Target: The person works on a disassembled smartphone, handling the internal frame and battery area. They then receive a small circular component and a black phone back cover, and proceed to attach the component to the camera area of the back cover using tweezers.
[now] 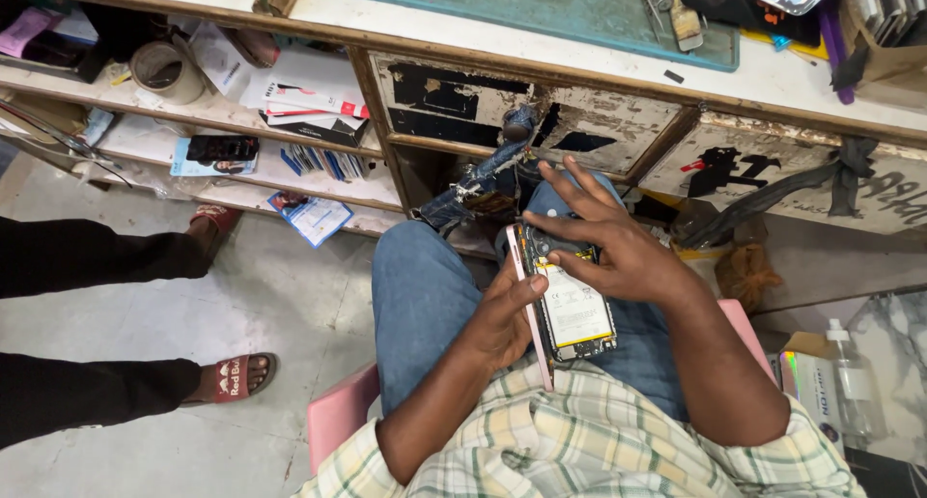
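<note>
**Worn wood, soft cloth, bare circuitry**

The opened phone shows a glossy pink plastic edge and a matt white battery face, with metal and circuit board around it. Blue denim jeans, a woven checked cotton shirt. The wooden drawer fronts are rough, white paint flaking badly. Smooth pink plastic stool. Clear glossy plastic bottle at right. Matt, scuffed concrete floor.

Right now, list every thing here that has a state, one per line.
Phone: back cover off, battery and circuit board exposed, resting on the lap.
Left hand: gripping the phone's left edge.
Right hand: fingers spread over the phone's upper part.
Spray bottle: upright, capped.
Tape roll: lying on the shelf.
Drawer: closed, paint peeling.
</note>
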